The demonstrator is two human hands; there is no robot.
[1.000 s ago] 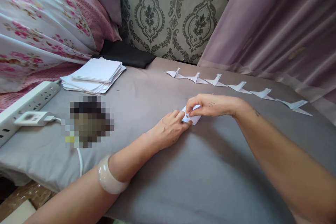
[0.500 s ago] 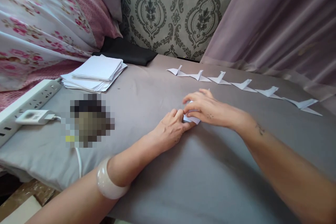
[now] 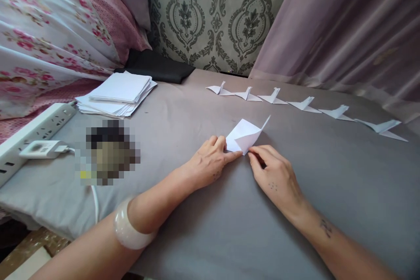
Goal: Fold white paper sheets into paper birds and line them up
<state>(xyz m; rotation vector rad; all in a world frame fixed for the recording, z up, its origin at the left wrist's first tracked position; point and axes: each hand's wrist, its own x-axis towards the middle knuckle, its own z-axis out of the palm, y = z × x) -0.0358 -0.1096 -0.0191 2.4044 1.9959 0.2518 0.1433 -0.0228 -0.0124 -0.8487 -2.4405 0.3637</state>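
Folded white sheet [image 3: 243, 134] lies on the grey cloth [image 3: 203, 245], near the middle of the view, directly in front of both hands. Its long axis runs roughly from eight o'clock to two o'clock, drawn out at the two o'clock end into a slim point that seems to stand off the cloth. One flap folds across its near-right half.

The left hand [image 3: 211, 159] is the nearer one: it holds the near-left edge, with bent fingers at the eight o'clock corner and the thumb laid along the six o'clock edge. From it, the bulk of the sheet lies at about one o'clock.

The right hand [image 3: 271, 168] sits at the sheet's five o'clock side, fingertips gathered narrowly at the edge; I cannot tell whether they pinch paper or merely rest beside it. From there, the sheet is at eleven o'clock.

Six folded paper figures [image 3: 274, 97] stretch from eleven round to three o'clock of the sheet; a paper stack [image 3: 120, 89] lies towards ten o'clock.
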